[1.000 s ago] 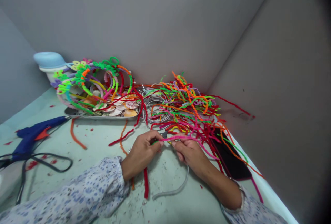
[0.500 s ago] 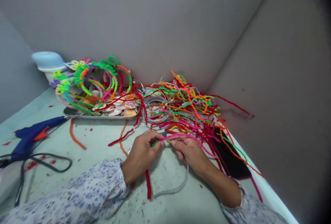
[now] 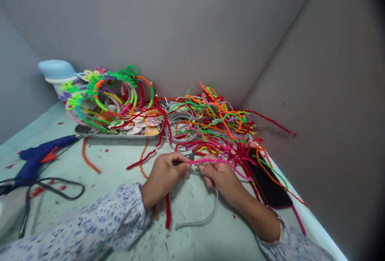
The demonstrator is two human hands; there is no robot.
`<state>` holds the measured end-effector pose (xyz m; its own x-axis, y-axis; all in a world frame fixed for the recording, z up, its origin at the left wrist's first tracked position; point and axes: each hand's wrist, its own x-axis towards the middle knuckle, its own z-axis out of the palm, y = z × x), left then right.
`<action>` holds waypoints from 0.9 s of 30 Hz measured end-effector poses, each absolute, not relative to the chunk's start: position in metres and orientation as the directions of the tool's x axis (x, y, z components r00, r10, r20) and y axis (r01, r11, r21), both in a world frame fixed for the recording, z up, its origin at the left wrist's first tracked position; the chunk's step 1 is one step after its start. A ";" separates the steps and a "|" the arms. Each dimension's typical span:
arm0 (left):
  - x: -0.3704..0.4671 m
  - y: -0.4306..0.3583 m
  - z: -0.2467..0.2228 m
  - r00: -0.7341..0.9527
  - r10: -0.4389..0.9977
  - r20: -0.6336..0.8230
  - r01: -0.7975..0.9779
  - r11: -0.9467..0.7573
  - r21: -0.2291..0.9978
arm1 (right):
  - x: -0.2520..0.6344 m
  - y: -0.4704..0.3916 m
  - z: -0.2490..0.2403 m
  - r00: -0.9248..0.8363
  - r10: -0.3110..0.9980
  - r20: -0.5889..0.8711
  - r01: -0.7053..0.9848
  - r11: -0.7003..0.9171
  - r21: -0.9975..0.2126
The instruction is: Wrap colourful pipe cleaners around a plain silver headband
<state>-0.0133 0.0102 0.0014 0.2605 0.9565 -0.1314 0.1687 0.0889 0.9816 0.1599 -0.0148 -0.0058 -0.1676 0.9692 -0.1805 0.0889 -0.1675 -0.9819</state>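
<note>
Fingertips pinched, my left hand grips one end of a pink pipe cleaner. The rest of it runs right, across the top of my right hand. That hand is closed on a pale grey curved band, whose free end bends down toward the table; part of the band is hidden by the fingers. A red pipe cleaner sticks out below my left wrist. Just beyond the fingertips lie pliers with red and yellow handles, partly covered.
A heap of coloured pipe cleaners and coiled wire lies behind my hands. Decorated headbands rest on a tray of shells. Leftward are a blue glue gun and a lidded cup; a phone lies right.
The red pipe cleaner below my left hand has shifted slightly left. The green bit by my left fingertips no longer shows. Both hands stay nearly in place.
</note>
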 end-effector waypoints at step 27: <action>-0.009 0.008 -0.006 0.355 0.927 -0.122 0.186 0.058 0.981 | 0.158 -0.018 -0.020 0.057 0.986 0.155 0.317 0.129 -0.939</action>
<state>-0.0087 0.0080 -0.0057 0.3547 0.9270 -0.1220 0.1860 0.0580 0.9808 0.1583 -0.0185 -0.0199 0.0565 0.9863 0.1549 0.3173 0.1294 -0.9395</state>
